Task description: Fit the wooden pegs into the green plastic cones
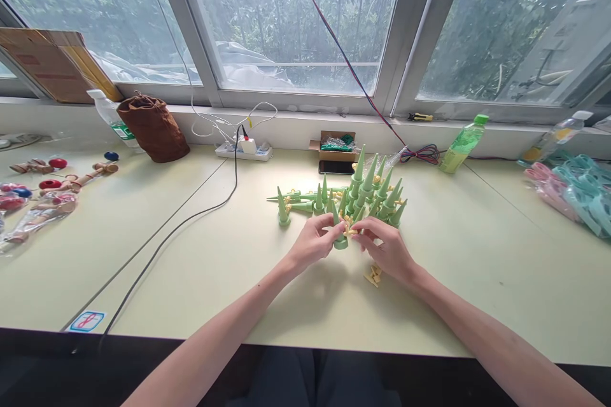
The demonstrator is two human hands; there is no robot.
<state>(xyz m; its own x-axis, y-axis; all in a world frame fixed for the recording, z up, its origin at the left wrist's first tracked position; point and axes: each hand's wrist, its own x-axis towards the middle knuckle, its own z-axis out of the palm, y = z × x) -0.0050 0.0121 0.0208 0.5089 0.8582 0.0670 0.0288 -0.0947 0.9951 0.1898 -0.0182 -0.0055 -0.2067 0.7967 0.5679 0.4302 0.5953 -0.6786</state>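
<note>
While a slender pale-green cone with a round base [340, 243] is held nearly upright by the left hand [311, 240], its thumb and fingers clamped around the shaft, a small pale-yellow peg-like piece [352, 231] is pinched between the fingertips of the right hand [387, 248]. The yellow piece is held just beside the cone; whether the two are touching cannot be told. Nor can it be told whether the cone's base is rested on the pale-yellow tabletop [205, 286]. Just beyond the hands, a dense cluster of upright green cones [367, 187] is gathered, with yellow bits seen among them. To the left of this cluster, more green cones are laid on their sides, and one upright green cone with a yellow piece [283, 211] is placed at the left end. Nearer the table's front edge, below the right hand, a little heap of loose pale-yellow pieces [373, 276] is scattered.
</note>
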